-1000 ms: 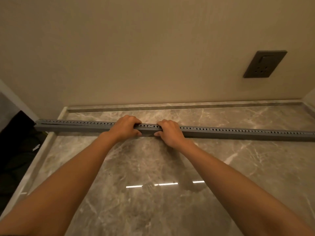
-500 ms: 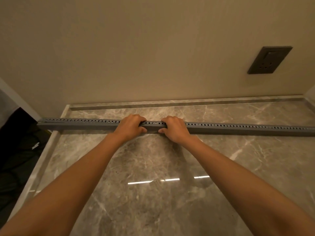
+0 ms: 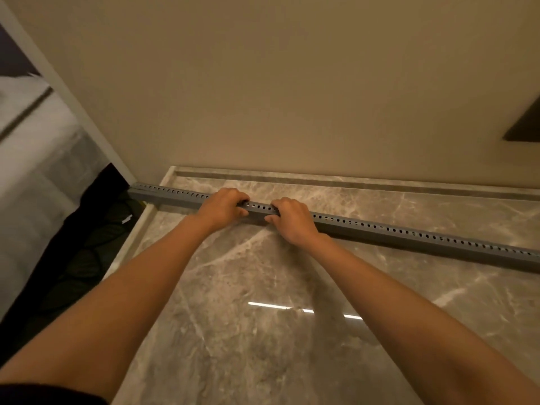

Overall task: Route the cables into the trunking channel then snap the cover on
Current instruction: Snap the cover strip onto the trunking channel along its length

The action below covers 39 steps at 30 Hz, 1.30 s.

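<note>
A long grey trunking channel (image 3: 409,233) with a row of small holes along its top lies across the marble counter (image 3: 263,331), from the left edge to beyond the right frame edge. My left hand (image 3: 223,207) grips it left of its middle, fingers curled over the top. A short gap to the right, my right hand (image 3: 292,219) grips it the same way, thumb on the near side. No cables show.
A beige wall (image 3: 277,83) rises behind the counter, with a dark socket plate (image 3: 523,124) at the far right. The counter has a raised marble rim (image 3: 321,178) at the back. Left of the counter's edge lies dark patterned fabric (image 3: 76,252) and a pale surface.
The view has swung left and tilted, so the trunking now slopes down to the right. Both hands keep their grip on the trunking, close together.
</note>
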Tool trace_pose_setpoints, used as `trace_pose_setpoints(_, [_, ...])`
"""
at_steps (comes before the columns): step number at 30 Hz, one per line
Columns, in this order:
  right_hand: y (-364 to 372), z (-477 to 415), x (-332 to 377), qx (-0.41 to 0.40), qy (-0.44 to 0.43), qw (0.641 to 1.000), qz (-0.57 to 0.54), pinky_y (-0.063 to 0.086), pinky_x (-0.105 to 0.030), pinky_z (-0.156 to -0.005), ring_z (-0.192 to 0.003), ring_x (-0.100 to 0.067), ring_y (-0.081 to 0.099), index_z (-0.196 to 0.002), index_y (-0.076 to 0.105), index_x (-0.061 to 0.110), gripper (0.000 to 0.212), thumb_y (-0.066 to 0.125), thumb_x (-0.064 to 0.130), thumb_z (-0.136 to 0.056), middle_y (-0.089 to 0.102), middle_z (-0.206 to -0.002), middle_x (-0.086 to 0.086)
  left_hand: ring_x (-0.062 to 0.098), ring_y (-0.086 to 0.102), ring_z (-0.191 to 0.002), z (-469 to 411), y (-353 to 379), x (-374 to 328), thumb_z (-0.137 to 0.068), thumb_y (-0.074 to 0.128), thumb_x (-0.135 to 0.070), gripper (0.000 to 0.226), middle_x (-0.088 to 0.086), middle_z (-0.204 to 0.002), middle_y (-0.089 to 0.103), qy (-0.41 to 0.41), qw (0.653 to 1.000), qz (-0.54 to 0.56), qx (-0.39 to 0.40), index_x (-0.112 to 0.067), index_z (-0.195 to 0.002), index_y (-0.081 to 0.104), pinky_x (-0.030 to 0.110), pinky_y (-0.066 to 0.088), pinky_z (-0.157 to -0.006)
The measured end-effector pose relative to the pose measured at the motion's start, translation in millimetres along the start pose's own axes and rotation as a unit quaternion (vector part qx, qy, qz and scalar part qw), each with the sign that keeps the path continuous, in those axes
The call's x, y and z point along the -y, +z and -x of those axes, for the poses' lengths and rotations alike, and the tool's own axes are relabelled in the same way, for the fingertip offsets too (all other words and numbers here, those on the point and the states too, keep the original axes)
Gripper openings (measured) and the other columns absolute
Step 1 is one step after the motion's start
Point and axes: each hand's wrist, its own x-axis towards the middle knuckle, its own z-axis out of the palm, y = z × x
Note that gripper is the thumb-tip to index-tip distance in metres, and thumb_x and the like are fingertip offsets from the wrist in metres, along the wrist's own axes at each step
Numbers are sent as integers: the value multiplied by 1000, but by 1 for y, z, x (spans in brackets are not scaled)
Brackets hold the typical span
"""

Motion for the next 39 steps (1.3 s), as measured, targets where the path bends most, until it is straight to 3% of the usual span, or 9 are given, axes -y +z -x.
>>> trace_pose_setpoints(6, [8, -10, 12, 6, 21, 1000, 5, 43, -41, -84, -96, -34, 57, -102, 60, 3, 26, 55, 26, -90, 62, -106, -18, 30, 54, -107, -9, 1, 12, -89, 58, -18, 28, 16, -116, 61, 42, 999, -9, 4, -6, -114, 59, 38, 43, -88])
trace_pose_setpoints(10, [10, -9, 17, -14, 40, 999, 19, 42, -40, -85, -98, -34, 56, -103, 61, 4, 25, 55, 25, -90, 62, -107, -17, 28, 51, -106, -11, 6, 16, -91, 54, -19, 24, 14, -116, 57, 99, 993, -59, -12, -5, -110, 53, 33, 38, -79])
trace_pose_setpoints(16, [11, -4, 26, -26, 72, 997, 25, 41, -37, -84, -98, -32, 56, -101, 63, 4, 23, 57, 22, -89, 63, -105, -16, 31, 54, -99, -10, 10, 21, -89, 56, -19, 23, 16, -111, 60, 166, 980, -98, -53, -3, -105, 51, 37, 40, -81])
trace_pose_setpoints(21, [12, -4, 31, -32, 97, 994, 33, 37, -34, -76, -95, -33, 57, -97, 62, 5, 21, 58, 24, -88, 64, -101, -16, 29, 55, -98, -16, 3, 34, -87, 60, -22, 25, 14, -109, 63, 169, 985, -2, -23, -4, -104, 57, 33, 38, -74])
trace_pose_setpoints(24, [16, -4, 39, -40, 109, 992, 52, 41, -39, -86, -99, -34, 57, -104, 61, 6, 25, 57, 25, -89, 63, -106, -15, 28, 57, -99, -15, -2, 54, -86, 62, -22, 27, 13, -110, 64, 173, 984, 29, 0, -6, -108, 60, 33, 41, -78])
trace_pose_setpoints(28, [28, -12, 59, -65, 114, 990, 45, 40, -40, -91, -101, -33, 56, -110, 61, 7, 29, 58, 27, -89, 64, -108, -14, 25, 59, -96, -9, -13, 94, -83, 67, -22, 28, 13, -107, 67, 139, 988, 60, -28, -7, -106, 65, 27, 37, -73])
trace_pose_setpoints(33, [42, -30, 90, -42, 84, 994, 48, 40, -39, -88, -101, -33, 55, -107, 60, 5, 27, 57, 25, -89, 62, -109, -15, 27, 57, -101, -7, -16, 109, -84, 64, -23, 28, 12, -111, 64, 122, 992, 35, -24, -7, -107, 61, 33, 42, -80])
trace_pose_setpoints(39, [44, -32, 93, -46, 82, 992, 81, 40, -39, -85, -101, -33, 53, -107, 60, 5, 27, 56, 25, -90, 60, -111, -15, 28, 51, -106, -4, -5, 109, -89, 57, -19, 22, 12, -114, 59, 156, 985, -21, -67, -4, -105, 54, 37, 41, -87])
